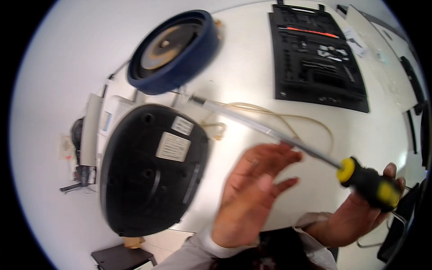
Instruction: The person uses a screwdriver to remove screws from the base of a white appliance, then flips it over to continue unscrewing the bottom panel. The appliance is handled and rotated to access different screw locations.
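Note:
My right hand (355, 213) grips the black and yellow handle of a long screwdriver (310, 152). Its metal shaft slants up to the left across the table, ending in a dark tip. Just below the shaft is my left hand (252, 191), open, thumb and fingers curved apart; one fingertip is close to the shaft, and I cannot tell if it touches. To the left lies a black plastic base (135, 180) with pale labels and several holes. Beyond it, a round dark-blue housing (177, 67) with a worn metal disc inside rests tilted.
An open black tool case (315, 85) with fitted tools lies at the far right of the white table (243, 40). A beige cord (310, 119) loops behind the screwdriver. Clear plastic wrapping (387, 67) is at the right edge, and a dark stool (121, 257) stands at lower left.

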Demonstrator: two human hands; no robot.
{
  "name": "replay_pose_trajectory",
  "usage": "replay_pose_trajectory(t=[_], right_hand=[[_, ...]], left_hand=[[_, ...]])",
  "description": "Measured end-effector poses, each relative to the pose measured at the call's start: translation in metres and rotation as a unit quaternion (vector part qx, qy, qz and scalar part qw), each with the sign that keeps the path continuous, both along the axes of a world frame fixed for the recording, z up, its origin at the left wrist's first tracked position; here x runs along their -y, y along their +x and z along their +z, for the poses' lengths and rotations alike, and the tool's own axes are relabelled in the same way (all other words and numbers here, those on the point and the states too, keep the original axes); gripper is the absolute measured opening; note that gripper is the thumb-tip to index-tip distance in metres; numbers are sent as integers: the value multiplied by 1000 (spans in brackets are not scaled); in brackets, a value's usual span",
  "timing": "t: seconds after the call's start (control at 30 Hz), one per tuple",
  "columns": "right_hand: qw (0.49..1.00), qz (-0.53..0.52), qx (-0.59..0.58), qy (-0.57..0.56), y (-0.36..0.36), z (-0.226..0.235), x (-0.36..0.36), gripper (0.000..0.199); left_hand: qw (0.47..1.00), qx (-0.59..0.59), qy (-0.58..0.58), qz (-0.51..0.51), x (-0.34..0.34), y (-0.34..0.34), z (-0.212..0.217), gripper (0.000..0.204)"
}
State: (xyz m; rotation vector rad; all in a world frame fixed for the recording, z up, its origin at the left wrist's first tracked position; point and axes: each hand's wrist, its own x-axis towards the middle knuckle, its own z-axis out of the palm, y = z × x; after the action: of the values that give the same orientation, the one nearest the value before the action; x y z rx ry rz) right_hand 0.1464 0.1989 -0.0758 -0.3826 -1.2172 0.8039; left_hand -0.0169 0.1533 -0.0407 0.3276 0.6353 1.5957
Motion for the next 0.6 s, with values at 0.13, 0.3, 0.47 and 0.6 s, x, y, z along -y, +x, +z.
replay_pose_trajectory(t=[0.13,0.3,0.47,0.6], right_hand=[[949,-308,-29,-63,22,15,-12,50],[913,-398,80,40,67,58,-52,40],[952,-233,193,56,55,112,-120,38],[952,-177,248,29,16,119,-154,35]], left_hand=[[999,21,-3,33,-3,-2,-14,31],[996,82,2,41,-7,-1,-13,17],[996,88,-6,20,-10,-4,-22,18],[997,63,-6,44,-13,-2,-22,18]])
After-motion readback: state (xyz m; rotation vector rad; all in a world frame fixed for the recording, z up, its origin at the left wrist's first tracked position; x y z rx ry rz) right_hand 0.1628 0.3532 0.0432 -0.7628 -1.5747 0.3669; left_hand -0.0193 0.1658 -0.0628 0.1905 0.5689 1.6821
